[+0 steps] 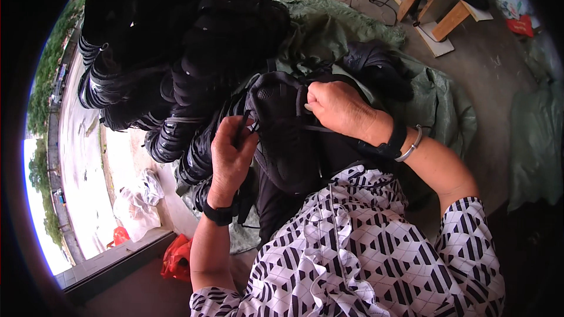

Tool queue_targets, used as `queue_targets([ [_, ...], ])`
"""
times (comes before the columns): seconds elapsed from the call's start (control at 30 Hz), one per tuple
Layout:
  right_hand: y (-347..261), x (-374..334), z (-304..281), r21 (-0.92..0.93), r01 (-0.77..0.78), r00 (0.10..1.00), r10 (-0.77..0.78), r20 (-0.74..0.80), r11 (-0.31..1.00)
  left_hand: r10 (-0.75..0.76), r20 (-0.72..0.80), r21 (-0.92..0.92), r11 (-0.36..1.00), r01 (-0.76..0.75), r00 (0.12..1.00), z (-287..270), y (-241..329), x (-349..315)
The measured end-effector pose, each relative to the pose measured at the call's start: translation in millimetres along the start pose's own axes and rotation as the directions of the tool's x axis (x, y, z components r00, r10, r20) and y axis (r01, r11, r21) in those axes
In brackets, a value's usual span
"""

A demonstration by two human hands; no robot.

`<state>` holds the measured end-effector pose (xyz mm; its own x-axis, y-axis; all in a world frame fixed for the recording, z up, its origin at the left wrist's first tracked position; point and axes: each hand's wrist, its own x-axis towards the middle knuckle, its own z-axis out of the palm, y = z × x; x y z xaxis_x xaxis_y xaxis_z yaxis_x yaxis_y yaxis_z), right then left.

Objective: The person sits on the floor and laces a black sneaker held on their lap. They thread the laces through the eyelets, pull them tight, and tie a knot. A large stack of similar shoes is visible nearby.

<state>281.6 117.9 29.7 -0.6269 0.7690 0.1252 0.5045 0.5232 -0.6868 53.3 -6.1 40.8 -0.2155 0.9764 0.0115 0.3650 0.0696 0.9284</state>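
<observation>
A black shoe (282, 147) lies across my lap, its padded opening away from me and its toe end toward me. My left hand (233, 149) is closed at the shoe's left side, pinching a black shoelace (242, 126) between thumb and fingers. On the other side, my right hand (343, 108) is closed beside the shoe's opening. A thin lace strand runs from the shoe to beneath this hand, which seems to grip it; the fingers partly hide the hold. Both wrists wear dark bands.
A tall heap of black shoes (217, 47) rises at the left and far left. Green woven sheeting (440, 97) spreads over the floor, with more dark shoes (379, 67) on it. Wooden stool legs (449, 20) and cords stand far right. Plastic bags (138, 211) lie near the left doorway.
</observation>
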Motion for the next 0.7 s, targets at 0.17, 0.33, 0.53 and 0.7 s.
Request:
queue_targets([
  [0.17,2,0,11,-0.018,0.182,0.969,-0.182,-0.166,0.983,-0.049,0.08,-0.15,0.987,0.061,0.996,-8,10,-5],
  [0.33,-10,10,-9,0.115,-0.155,0.98,0.138,0.14,0.981,-0.225,-0.038,-0.4,0.896,0.192,0.974,-41,16,8],
  [0.53,-3,9,-13,0.073,0.156,0.959,-0.169,0.228,0.985,-0.148,-0.195,-0.87,0.483,-0.101,0.97,-127,1,37],
  [0.7,-10,22,-26,-0.14,0.215,0.926,-0.157,0.343,0.966,-0.137,-0.338,-0.602,0.792,-0.102,0.931,-92,23,50],
])
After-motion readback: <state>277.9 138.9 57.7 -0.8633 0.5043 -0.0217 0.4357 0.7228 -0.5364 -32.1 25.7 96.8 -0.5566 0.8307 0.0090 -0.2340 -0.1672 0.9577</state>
